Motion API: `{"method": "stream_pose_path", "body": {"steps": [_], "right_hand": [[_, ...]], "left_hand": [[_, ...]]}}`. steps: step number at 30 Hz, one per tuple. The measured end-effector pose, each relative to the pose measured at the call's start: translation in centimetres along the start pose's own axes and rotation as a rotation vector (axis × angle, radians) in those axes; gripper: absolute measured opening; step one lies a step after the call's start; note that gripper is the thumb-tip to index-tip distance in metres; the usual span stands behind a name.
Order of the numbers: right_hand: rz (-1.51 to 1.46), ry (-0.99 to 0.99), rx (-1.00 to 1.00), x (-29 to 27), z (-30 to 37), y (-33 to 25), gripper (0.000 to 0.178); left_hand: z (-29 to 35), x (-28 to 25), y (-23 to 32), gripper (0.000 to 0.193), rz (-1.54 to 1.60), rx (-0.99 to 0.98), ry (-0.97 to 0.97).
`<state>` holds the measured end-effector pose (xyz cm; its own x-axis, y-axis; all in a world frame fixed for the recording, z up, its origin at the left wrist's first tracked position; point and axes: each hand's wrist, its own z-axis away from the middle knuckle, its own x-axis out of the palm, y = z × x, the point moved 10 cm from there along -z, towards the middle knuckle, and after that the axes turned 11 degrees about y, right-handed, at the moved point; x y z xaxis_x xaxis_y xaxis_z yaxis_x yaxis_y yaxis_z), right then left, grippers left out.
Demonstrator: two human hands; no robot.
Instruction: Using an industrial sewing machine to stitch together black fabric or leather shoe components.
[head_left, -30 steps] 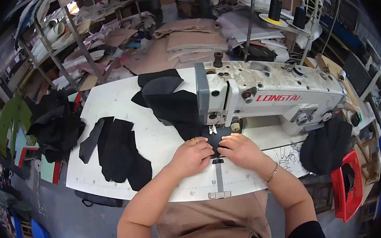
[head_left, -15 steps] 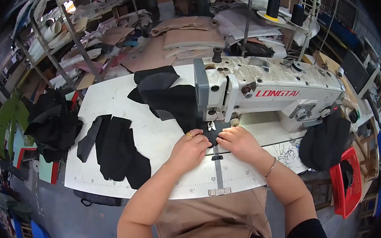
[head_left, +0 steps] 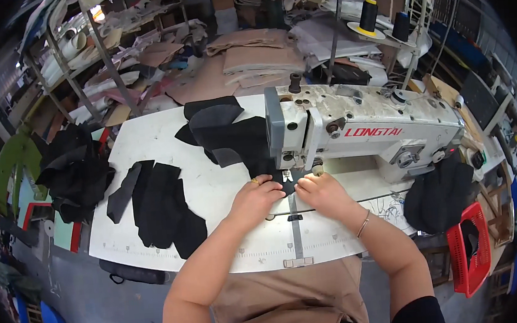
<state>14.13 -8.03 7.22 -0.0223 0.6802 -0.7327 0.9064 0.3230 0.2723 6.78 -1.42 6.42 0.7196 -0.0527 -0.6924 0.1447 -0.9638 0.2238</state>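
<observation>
Well to the left of the left hand, a few cut black pieces [head_left: 164, 208] lie loose on the white table [head_left: 263, 253], with a dark heap of fabric [head_left: 77, 169] farther out on that side. Nearer, beyond the left hand, black cloth [head_left: 235, 140] spreads toward the machine and reaches the presser foot [head_left: 287, 175] just ahead of the gap between the hands. The step in hand looks like guiding this cloth under the needle; the next move seems to call for light, even pressure from both sides, with the edge held straight and the fingertips clear of the foot. The left hand [head_left: 258, 200] is palm down, its fingers close together and bent, the tips against the near part of the cloth. Just across the gap, the right hand [head_left: 323, 194] mirrors it, fingers together and angled inward, forearm slanting in from the lower right. Whether either hand pinches the cloth or merely presses it, I cannot tell, as the knuckles hide the thumbs. The sewing machine [head_left: 368, 122] stands ahead and to the right of the right hand, with a red basket [head_left: 459, 261] well beyond it, lower down.
</observation>
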Motion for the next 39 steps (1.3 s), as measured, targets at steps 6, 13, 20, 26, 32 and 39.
{"method": "stream_pose_path", "body": {"steps": [6,13,20,26,32,39], "right_hand": [[0.097,-0.085,-0.047,1.8,-0.3,0.5,0.006],[0.080,-0.057,0.069,1.5,-0.2,2.1,0.014],[0.240,-0.173,0.867,7.2,5.1,13.5,0.051],[0.143,-0.122,0.899,9.0,5.2,15.0,0.055],[0.032,-0.157,0.890,10.6,6.5,14.1,0.059],[-0.139,0.056,0.672,-4.5,4.7,6.7,0.032]], "left_hand": [[-0.1,0.7,-1.6,0.026,0.008,-0.066,-0.031],[-0.1,0.6,-2.6,0.025,0.043,-0.108,-0.016],[-0.1,1.3,-2.4,0.027,0.082,-0.094,0.004],[0.4,0.7,-2.6,0.028,0.088,-0.119,0.028],[-0.5,1.3,-2.1,0.027,0.083,-0.105,0.013],[0.2,0.5,-2.9,0.029,0.011,-0.118,0.000]]}}
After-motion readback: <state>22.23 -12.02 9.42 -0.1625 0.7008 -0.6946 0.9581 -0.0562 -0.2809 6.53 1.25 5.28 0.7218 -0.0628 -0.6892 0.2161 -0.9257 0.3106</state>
